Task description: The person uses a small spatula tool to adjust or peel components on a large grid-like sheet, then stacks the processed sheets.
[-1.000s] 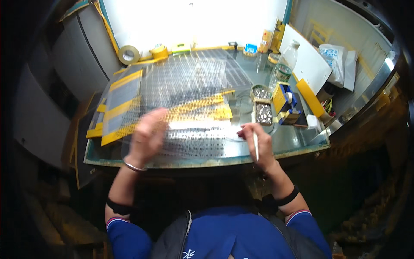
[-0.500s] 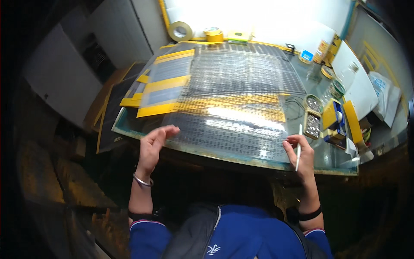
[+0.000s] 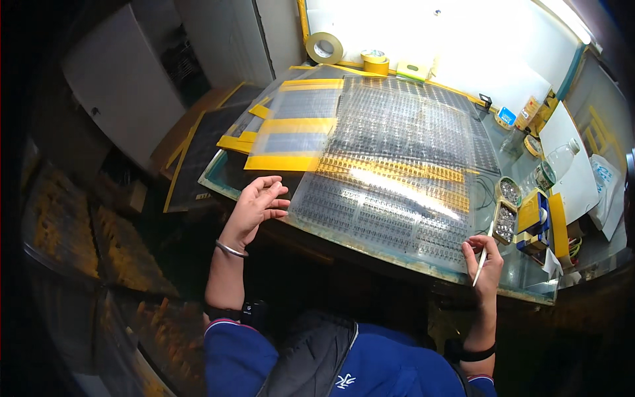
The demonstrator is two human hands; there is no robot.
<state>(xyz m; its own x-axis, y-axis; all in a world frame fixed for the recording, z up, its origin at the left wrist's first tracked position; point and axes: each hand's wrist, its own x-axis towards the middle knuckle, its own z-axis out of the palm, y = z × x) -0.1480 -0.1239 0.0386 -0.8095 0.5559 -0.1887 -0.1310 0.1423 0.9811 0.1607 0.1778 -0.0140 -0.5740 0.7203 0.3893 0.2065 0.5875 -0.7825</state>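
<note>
A large clear sheet printed with rows of small dark marks lies over the glass-topped table's front part. My left hand is at its left front corner, fingers spread apart. The fingertips come close to the sheet's edge; whether they touch it I cannot tell. At the right front corner, my right hand holds a slim white stick upright against the fingers. Its thumb and fingertip are by the sheet's edge. Beneath the clear sheet, yellow-edged sheets show through and stick out on the left.
Two small containers of metal bits, one round and one rectangular, stand beside a blue and yellow box on the right. Clear bottles stand behind. Tape rolls line the back. Dark yellow-edged panels lean at left.
The view has swung, so the table appears farther right. My left fingers have spread and come nearer the sheet's left corner. My right hand still holds the stick by the right corner.
</note>
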